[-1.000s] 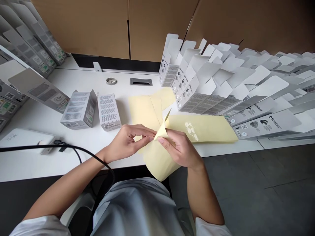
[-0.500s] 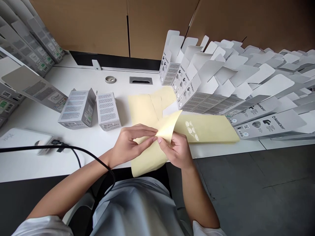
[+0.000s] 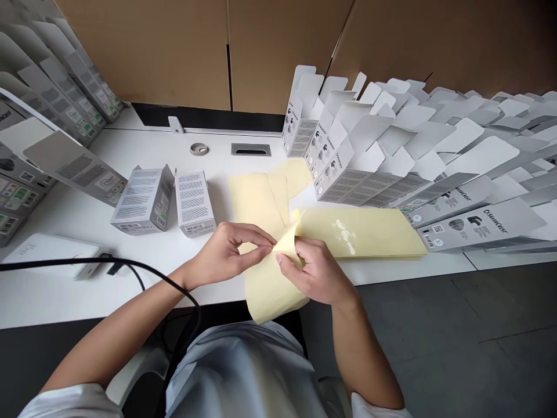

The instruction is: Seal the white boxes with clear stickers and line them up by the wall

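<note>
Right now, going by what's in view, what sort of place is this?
Probably a packing station, perhaps in a workshop: open boxes crowd a table, yellow sheets lie beside them, and the left hand and right hand hold another sheet.

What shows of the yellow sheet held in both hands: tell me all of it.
The yellow sheet is pale, thin and paper-like, with no print visible. Its upper part curls to a point; its bowed lower part reaches past the front edge of the white table. The left hand pinches it; the right hand holds it, thumb on the near face.
</note>
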Demonstrator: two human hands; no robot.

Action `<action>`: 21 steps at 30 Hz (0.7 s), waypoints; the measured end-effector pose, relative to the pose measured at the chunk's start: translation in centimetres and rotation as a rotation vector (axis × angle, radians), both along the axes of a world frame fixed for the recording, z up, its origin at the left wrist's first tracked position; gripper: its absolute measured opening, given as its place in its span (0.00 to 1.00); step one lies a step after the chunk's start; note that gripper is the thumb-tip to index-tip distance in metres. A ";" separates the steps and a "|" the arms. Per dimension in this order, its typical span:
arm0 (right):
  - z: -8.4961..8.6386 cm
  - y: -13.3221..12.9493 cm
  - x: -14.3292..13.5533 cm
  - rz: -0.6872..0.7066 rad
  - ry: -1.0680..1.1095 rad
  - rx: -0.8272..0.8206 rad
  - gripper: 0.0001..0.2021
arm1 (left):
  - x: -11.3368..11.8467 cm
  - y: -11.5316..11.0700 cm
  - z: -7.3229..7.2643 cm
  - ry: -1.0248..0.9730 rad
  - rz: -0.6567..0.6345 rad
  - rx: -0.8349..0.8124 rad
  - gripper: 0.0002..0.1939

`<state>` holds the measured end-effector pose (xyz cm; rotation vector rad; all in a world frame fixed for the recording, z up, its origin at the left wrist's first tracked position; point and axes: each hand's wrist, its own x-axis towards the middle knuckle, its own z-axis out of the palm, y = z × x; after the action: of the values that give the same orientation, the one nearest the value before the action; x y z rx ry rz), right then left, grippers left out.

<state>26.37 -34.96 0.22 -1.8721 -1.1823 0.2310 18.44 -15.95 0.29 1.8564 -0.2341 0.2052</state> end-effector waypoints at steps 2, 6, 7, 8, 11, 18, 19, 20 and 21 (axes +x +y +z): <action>0.3 0.0 0.0 -0.007 0.050 -0.033 0.15 | 0.3 0.0 -0.4 0.000 0.006 -0.045 0.07; 1.7 -0.8 1.2 -0.006 0.252 -0.109 0.13 | 1.2 0.3 -1.1 -0.008 0.111 -0.186 0.06; 2.1 -1.2 2.0 0.002 0.332 -0.109 0.11 | 1.4 0.5 -1.3 -0.015 0.169 -0.225 0.06; 2.6 -1.7 3.0 0.009 0.418 -0.101 0.10 | 1.6 0.8 -1.4 -0.023 0.237 -0.261 0.07; 3.5 -2.9 7.8 -0.011 0.621 -0.108 0.19 | 1.9 1.6 -1.8 -0.025 0.412 -0.333 0.08; 0.2 -0.9 18.3 -0.038 0.089 -0.616 0.16 | 1.6 2.2 -2.8 -0.031 0.480 -0.225 0.11; -0.5 -0.4 18.8 -0.037 0.007 -0.684 0.17 | 1.5 2.2 -2.8 -0.040 0.483 -0.203 0.11; -1.1 -0.1 19.0 -0.043 -0.053 -0.734 0.18 | 1.4 2.2 -2.8 -0.050 0.489 -0.184 0.11; -1.6 0.2 18.9 -0.052 -0.096 -0.763 0.18 | 1.3 2.2 -2.8 -0.063 0.498 -0.164 0.11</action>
<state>45.31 -34.77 -1.40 -2.5882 -1.2003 0.6386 19.74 -13.72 -2.48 1.7186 0.2029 0.6072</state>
